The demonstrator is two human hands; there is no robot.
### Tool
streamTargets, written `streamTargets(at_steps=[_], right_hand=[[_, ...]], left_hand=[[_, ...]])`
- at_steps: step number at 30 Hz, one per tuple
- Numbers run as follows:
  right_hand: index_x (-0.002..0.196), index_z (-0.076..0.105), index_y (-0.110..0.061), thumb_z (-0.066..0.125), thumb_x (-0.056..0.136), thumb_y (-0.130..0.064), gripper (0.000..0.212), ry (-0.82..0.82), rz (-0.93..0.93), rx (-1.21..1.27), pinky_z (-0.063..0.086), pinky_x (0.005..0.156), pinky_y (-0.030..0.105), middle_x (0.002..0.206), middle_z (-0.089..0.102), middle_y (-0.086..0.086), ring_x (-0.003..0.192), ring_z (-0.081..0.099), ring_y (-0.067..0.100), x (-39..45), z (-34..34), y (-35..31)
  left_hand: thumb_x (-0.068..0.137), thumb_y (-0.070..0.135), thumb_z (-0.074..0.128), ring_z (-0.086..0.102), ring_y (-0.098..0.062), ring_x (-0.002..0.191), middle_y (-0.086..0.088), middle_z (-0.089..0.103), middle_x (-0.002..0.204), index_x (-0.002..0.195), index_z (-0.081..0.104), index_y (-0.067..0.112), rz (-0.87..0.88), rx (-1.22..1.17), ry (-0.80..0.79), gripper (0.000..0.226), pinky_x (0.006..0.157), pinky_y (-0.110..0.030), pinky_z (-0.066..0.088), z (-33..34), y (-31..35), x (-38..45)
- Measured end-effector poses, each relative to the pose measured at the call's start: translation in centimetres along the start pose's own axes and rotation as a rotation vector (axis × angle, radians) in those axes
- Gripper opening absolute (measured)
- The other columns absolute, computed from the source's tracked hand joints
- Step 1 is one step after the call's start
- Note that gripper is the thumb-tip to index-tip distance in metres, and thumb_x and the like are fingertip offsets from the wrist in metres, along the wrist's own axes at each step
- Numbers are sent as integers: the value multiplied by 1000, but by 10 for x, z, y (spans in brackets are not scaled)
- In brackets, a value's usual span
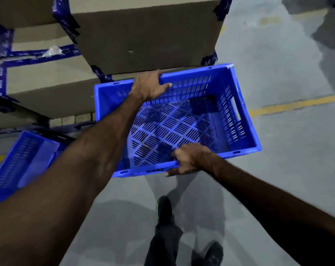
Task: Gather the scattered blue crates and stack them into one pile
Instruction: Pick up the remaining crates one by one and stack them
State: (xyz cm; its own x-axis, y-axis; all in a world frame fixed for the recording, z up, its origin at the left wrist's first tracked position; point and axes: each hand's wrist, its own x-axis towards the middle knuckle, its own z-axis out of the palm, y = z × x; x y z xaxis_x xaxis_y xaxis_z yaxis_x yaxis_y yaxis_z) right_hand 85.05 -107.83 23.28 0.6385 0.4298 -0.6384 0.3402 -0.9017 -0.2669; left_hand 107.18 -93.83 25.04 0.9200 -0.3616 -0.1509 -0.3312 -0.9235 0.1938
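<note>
Both bare hands are carrying an empty blue crate [182, 120] above the grey floor [278, 150]: the right hand [189, 160] is clamping the near rim, the left hand [149, 86] the far one. Slotted walls, a perforated diamond-pattern base and a handle cutout are showing. A second blue crate [20, 164] is lying at left. Cardboard boxes [143, 39] behind are bearing blue tape, its print unreadable.

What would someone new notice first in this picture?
First, the bright blue perforated plastic crate at centre, held above the grey floor by the left hand on its far rim and the right hand on its near rim. Next, a second blue crate lower left, below stacked brown cardboard boxes.
</note>
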Motion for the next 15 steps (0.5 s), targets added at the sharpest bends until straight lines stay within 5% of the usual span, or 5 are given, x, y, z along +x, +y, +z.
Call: streamTargets(at_steps=[4, 15], right_hand=[[113, 68, -30, 49, 78, -87, 70, 49, -23, -11, 50, 87, 41, 113, 69, 4, 110, 65, 30, 7, 2, 4], [100, 69, -25, 58, 82, -72, 52, 139, -99, 56, 43, 75, 39, 83, 60, 1, 93, 67, 32, 16, 5, 8]], left_hand=[[89, 75, 53, 64, -40, 111, -20, 70, 119, 110, 68, 15, -4, 96, -80, 65, 91, -42, 48, 0, 0, 25], [88, 79, 49, 66, -43, 99, -21, 71, 103, 87, 56, 21, 46, 203, 81, 59, 77, -42, 47, 24, -7, 38]])
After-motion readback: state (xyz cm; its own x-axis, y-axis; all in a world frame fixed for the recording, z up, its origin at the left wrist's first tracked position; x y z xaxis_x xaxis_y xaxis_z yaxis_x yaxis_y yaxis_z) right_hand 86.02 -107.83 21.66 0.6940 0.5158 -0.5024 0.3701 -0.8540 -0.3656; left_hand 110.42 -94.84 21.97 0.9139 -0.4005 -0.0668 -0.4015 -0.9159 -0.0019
